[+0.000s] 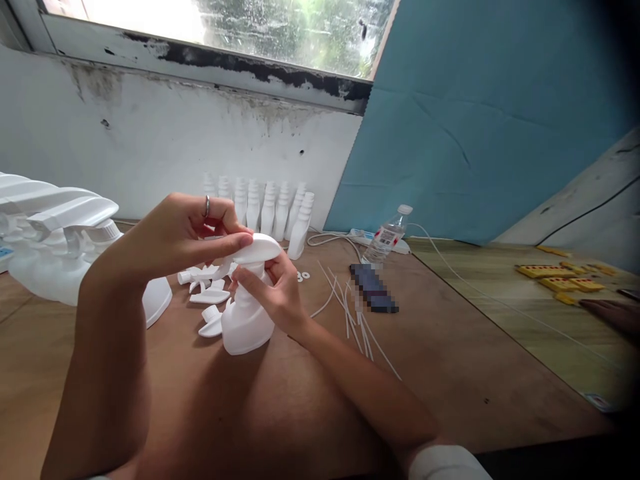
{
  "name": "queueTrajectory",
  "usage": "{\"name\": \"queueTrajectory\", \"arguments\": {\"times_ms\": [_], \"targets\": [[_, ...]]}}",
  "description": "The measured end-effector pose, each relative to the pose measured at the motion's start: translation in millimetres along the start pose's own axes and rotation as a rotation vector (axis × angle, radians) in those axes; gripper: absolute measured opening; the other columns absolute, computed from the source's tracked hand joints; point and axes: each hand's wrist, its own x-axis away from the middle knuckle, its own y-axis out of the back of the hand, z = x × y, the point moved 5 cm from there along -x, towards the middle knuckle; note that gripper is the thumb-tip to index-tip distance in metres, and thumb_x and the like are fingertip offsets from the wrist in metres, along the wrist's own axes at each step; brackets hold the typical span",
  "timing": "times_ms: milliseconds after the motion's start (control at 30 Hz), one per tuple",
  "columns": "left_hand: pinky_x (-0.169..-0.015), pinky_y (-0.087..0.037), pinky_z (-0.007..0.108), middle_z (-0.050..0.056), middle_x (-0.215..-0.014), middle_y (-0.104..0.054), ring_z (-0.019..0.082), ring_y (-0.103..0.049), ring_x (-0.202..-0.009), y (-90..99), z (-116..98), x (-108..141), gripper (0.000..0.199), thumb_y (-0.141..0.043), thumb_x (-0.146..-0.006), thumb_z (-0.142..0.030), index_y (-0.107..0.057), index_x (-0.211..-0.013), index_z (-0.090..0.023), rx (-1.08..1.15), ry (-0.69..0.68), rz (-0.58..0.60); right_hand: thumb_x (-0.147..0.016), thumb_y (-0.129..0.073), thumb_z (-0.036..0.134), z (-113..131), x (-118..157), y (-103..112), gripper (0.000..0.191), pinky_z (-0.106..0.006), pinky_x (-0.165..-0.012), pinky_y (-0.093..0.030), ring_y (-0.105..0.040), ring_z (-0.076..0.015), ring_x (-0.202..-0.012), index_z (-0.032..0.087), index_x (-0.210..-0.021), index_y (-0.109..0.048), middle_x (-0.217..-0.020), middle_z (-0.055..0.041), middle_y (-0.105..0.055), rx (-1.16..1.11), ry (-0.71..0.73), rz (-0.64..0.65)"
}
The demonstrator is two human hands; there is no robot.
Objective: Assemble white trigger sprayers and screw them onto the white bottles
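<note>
A white translucent spray bottle (249, 323) stands on the brown table (310, 413) in front of me, with a white spray head (260, 248) on top. My left hand (200, 233), with a ring on one finger, pinches the back end of the spray head between thumb and fingers. My right hand (277, 293) is closed around the bottle's neck just below the head. Loose white sprayer parts (210, 295) lie to the left of the bottle, and a separate white cap piece (211, 323) rests beside it. Thin white tubes (363, 327) lie to the right.
Several assembled spray bottles (55, 233) stand at the left. A row of white ribbed bottles (270, 210) lines the wall. A clear water bottle (385, 239), a dark phone (374, 289) and cables are at the right. Yellow items (560, 275) and another person's hand (613, 317) are far right.
</note>
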Motion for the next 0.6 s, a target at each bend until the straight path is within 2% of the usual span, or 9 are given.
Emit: {"name": "queueTrajectory", "arguments": {"times_ms": [67, 200, 433, 600], "targets": [[-0.042, -0.039, 0.021, 0.002, -0.058, -0.058, 0.012, -0.053, -0.051, 0.2, -0.1, -0.2, 0.028, -0.067, -0.076, -0.041, -0.058, -0.062, -0.019, 0.007, 0.001, -0.003, -0.073, -0.074, 0.043, -0.1, 0.2, 0.1, 0.044, -0.035, -0.061, -0.056, -0.063, -0.0167, -0.066, 0.024, -0.106, -0.052, -0.083, -0.0012, -0.065, -0.005, 0.008, 0.013], [-0.040, -0.038, 0.019, 0.001, -0.059, -0.058, 0.009, -0.051, -0.048, -1.1, -1.2, -0.9, 0.028, -0.067, -0.075, -0.039, -0.056, -0.061, -0.018, 0.042, 0.000, 0.008, -0.081, -0.064, 0.048, -1.3, 0.5, -0.9, 0.034, -0.034, -0.060, -0.055, -0.064, -0.0180, -0.072, 0.021, -0.100, -0.056, -0.084, -0.0048, -0.065, 0.019, 0.008, 0.097], [-0.042, -0.040, 0.017, -0.001, -0.062, -0.058, 0.007, -0.050, -0.049, -1.6, -4.4, 0.1, 0.025, -0.065, -0.078, -0.033, -0.054, -0.063, -0.016, 0.031, 0.007, 0.054, -0.076, -0.070, 0.047, -0.4, -2.2, -4.6, 0.040, -0.030, -0.057, -0.055, -0.063, -0.0143, -0.061, 0.020, -0.099, -0.051, -0.074, 0.0002, -0.062, 0.084, 0.065, 0.008], [-0.043, -0.041, 0.018, -0.002, -0.059, -0.059, 0.007, -0.051, -0.049, -2.8, -5.7, -1.7, 0.022, -0.064, -0.080, -0.032, -0.057, -0.066, -0.016, -0.011, -0.027, 0.022, -0.074, -0.071, 0.048, 3.9, -1.8, -1.2, 0.043, -0.031, -0.056, -0.055, -0.064, -0.0151, -0.063, 0.022, -0.103, -0.051, -0.076, 0.0002, -0.062, 0.187, 0.103, -0.058]]}}
